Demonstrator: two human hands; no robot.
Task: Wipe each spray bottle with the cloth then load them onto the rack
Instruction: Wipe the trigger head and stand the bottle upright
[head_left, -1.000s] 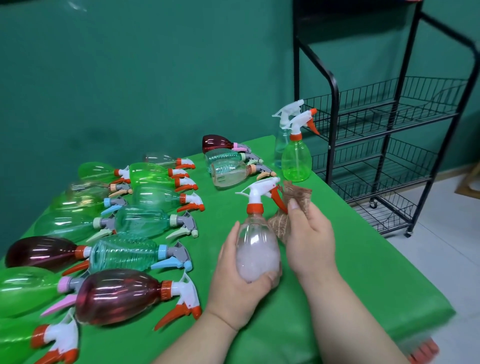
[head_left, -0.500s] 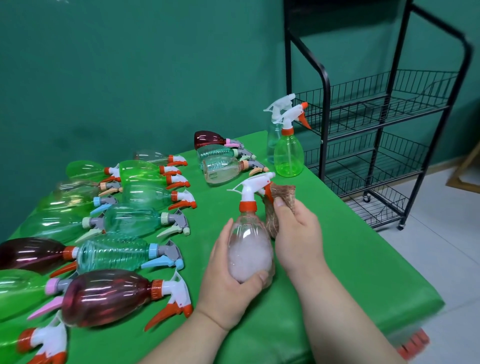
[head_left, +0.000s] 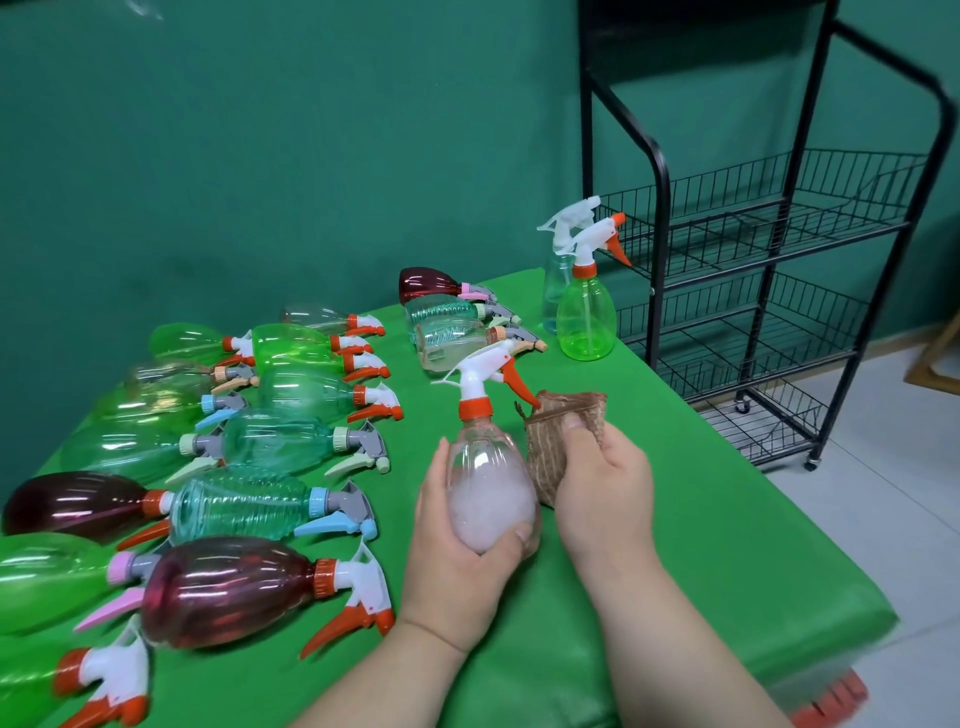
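Observation:
My left hand (head_left: 457, 561) grips a clear spray bottle (head_left: 485, 467) upright by its lower body; it has a white head with an orange collar and trigger. My right hand (head_left: 605, 493) holds a brown woven cloth (head_left: 558, 441) pressed against the bottle's right side. Several more spray bottles lie on their sides on the green table (head_left: 675, 519), among them a dark red one (head_left: 234, 590) near my left wrist. A green bottle (head_left: 586, 317) and a clear one (head_left: 557, 280) stand upright at the table's far right corner. The black wire rack (head_left: 779, 244) stands to the right.
The rack's wire shelves hold nothing and it sits on castors on a pale tiled floor (head_left: 883, 519). A green wall (head_left: 260, 156) rises behind the table. Something orange (head_left: 831, 701) pokes out under the table's right front corner.
The cloth has shifted slightly on the bottle's right side, from by the neck down toward the body. My left hand keeps the same hold. The view has drifted a little.

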